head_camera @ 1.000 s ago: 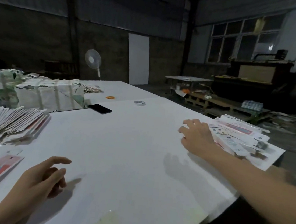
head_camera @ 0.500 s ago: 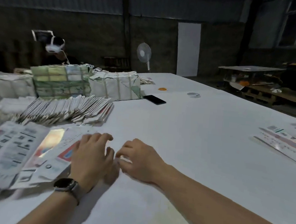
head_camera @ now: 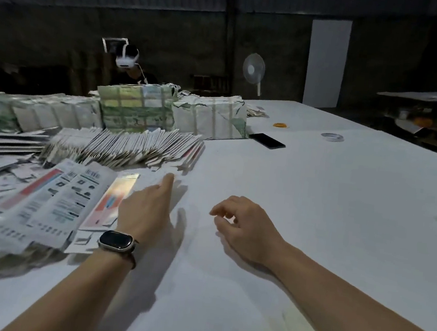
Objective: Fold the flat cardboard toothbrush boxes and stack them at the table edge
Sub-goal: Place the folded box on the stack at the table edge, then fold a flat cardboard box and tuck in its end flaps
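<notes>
While the left hand (head_camera: pixel 143 211) lies flat-fingered on the loose pile of flat printed cardboard box blanks (head_camera: pixel 54 199) at the white desk's (head_camera: pixel 301 214) left, the right hand (head_camera: pixel 245 230) hovers loosely curled, empty; peel off only the top blank.

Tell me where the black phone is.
In the head view, the black phone lies flat on the white table, far centre, just right of the wrapped bundle, left of the tape roll.

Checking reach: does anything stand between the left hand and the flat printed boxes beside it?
Nothing visible does. The left hand lies over the right edge of the flat printed boxes, index finger stretched forward; the right hand hovers apart, holding nothing.
</notes>
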Tool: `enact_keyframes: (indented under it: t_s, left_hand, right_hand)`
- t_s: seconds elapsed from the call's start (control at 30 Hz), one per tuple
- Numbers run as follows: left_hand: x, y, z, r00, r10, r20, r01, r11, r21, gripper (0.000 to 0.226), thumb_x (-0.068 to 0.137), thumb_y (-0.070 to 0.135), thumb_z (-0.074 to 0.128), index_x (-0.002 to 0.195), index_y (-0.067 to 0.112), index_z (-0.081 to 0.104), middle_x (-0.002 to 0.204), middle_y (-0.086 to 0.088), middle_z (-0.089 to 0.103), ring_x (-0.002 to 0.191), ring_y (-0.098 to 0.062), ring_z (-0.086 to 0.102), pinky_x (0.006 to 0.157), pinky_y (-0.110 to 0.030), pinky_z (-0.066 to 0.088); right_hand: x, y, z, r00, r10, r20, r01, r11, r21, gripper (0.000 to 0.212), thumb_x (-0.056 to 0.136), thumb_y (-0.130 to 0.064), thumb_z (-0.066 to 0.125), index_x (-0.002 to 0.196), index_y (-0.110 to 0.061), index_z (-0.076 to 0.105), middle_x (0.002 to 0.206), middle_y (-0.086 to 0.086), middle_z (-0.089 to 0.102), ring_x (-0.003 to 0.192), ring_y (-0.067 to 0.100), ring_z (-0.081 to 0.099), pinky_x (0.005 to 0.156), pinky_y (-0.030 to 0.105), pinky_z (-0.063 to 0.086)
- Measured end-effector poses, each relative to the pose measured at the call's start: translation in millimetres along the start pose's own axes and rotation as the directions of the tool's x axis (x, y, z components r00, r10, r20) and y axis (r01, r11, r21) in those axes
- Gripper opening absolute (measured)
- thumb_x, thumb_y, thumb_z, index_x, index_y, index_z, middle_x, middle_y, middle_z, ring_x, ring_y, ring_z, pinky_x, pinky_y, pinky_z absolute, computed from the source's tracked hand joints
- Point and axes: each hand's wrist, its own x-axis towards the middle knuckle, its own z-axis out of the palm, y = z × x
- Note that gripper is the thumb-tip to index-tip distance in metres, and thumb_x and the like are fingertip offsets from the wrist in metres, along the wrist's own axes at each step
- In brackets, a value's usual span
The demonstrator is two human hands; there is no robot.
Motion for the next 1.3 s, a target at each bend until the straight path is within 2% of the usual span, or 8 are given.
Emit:
enact_keyframes:
  t_s: [0.13,0.23,0.33,0.47,0.6,1.0,1.13,1.3]
  left_hand:
    - [8.3,-3.1,-20.4,0.967,0.05,-0.248,-0.08,0.99,-0.114,0.068,0.083,-0.013,0.048,0.145,0.013,0.043,0.067,-0.009,0.049,0.056,-0.033,0.045,0.05,-0.043,0.04]
    - [9.9,5.9,-21.8,0.939,0.01,-0.343,-0.172,0.878,-0.447,0.062,0.09,-0.008,0.056,0.144,0.019,0.046,0.089,-0.007,0.073,0.065,-0.031,0.067,0.054,-0.045,0.057]
    - [6.7,27.3,-18.0,0.986,-0.137,-0.092,-0.017,0.47,-0.883,0.048,0.097,0.001,0.058,0.134,0.031,0.051,0.103,0.014,0.071,0.082,-0.002,0.072,0.063,-0.032,0.062]
    - [-4.9,53.3,-0.6,0.964,-0.141,0.225,0.214,-0.091,-0.973,0.044,0.096,-0.009,0.055,0.127,0.023,0.055,0.103,-0.012,0.072,0.081,-0.018,0.074,0.06,-0.029,0.059]
    - [-16.4,66.3,8.2,0.918,0.003,0.397,0.379,-0.303,-0.874,0.024,0.104,0.016,0.053,0.119,0.018,0.071,0.094,-0.013,0.076,0.067,-0.021,0.072,0.047,-0.028,0.054]
    - [-9.2,60.1,19.5,0.853,0.328,0.406,0.501,-0.295,-0.813,0.084,0.081,0.067,0.059,0.152,0.026,0.041,0.143,-0.031,0.05,0.126,-0.049,0.054,0.11,-0.07,0.036]
    - [-8.2,69.8,17.0,0.887,0.188,0.421,0.46,-0.317,-0.829,0.097,0.074,0.065,0.068,0.15,0.013,0.037,0.107,-0.02,0.059,0.077,-0.033,0.063,0.068,-0.046,0.056]
    - [-12.7,65.5,21.9,0.924,0.107,0.367,0.381,-0.19,-0.905,0.072,0.074,0.054,0.077,0.135,0.026,0.05,0.093,-0.008,0.076,0.08,-0.027,0.076,0.063,-0.033,0.059]
  right_hand:
    - [0.0,-2.5,-1.1,0.999,0.045,-0.023,-0.041,0.991,0.13,0.028,0.094,-0.035,0.058,0.123,-0.036,0.06,0.093,-0.017,0.06,0.085,0.002,0.057,0.082,0.025,0.047]
    - [1.8,-8.7,-0.5,0.992,0.112,-0.052,-0.094,0.956,0.278,0.05,0.088,-0.05,0.054,0.137,-0.039,0.048,0.094,-0.016,0.06,0.079,0.002,0.058,0.08,0.027,0.049]
    - [3.7,-10.8,0.5,0.973,0.205,-0.11,-0.133,0.876,0.464,0.064,0.088,-0.052,0.055,0.146,-0.05,0.028,0.098,-0.021,0.064,0.083,-0.002,0.064,0.076,0.019,0.054]
    - [3.2,-7.0,-3.9,0.928,0.346,-0.142,-0.191,0.766,0.614,0.062,0.101,-0.031,0.056,0.152,-0.044,0.025,0.107,-0.021,0.069,0.088,0.001,0.072,0.07,0.021,0.058]
    - [4.0,-7.7,-8.3,0.934,0.351,-0.071,-0.25,0.78,0.573,0.049,0.104,-0.025,0.05,0.151,-0.029,0.038,0.12,-0.006,0.07,0.089,0.011,0.073,0.075,0.036,0.062]
    - [1.7,-17.1,-3.2,0.963,0.267,-0.039,-0.21,0.832,0.514,0.018,0.104,-0.038,0.046,0.106,-0.044,0.063,0.104,0.001,0.06,0.093,0.012,0.067,0.086,0.039,0.058]
    - [0.1,-22.5,2.2,0.956,0.294,0.018,-0.235,0.725,0.648,0.026,0.099,-0.049,0.048,0.089,-0.035,0.067,0.108,0.003,0.064,0.087,0.017,0.07,0.077,0.042,0.058]
    - [1.5,-18.7,-6.3,0.944,0.316,0.098,-0.293,0.661,0.69,0.031,0.1,-0.054,0.036,0.109,-0.038,0.061,0.103,0.001,0.074,0.083,0.023,0.075,0.07,0.027,0.058]
